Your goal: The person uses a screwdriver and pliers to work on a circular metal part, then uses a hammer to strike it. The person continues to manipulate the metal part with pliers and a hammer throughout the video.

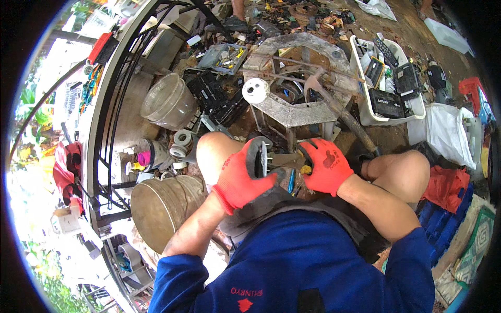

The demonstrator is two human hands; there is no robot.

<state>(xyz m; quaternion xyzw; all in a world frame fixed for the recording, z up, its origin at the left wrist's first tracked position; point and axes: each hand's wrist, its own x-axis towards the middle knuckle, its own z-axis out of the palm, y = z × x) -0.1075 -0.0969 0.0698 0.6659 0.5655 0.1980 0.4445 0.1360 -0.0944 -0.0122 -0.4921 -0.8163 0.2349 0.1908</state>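
Observation:
My left hand (241, 175), in a red glove with a dark palm, is closed around a grey rounded part (264, 159) with small prongs along its edge. I cannot make out what kind of part it is. To its right, my right hand (330, 166), in a matching glove, grips a flat brownish blade-like tool (286, 159) that points left toward the part. A bit of yellow shows under the right fingers. Both hands are over my lap, between my bare knees. Below them lies a blue pen-like tool (291, 181).
Ahead stands a worn metal stand (297, 116) with a hammer (339, 107) and a white round part (255, 91) on it. A white bin (365, 107) of electronic scrap is at right. Buckets (156, 214) and a clear tub (169, 101) stand left, beside a black metal frame (107, 130).

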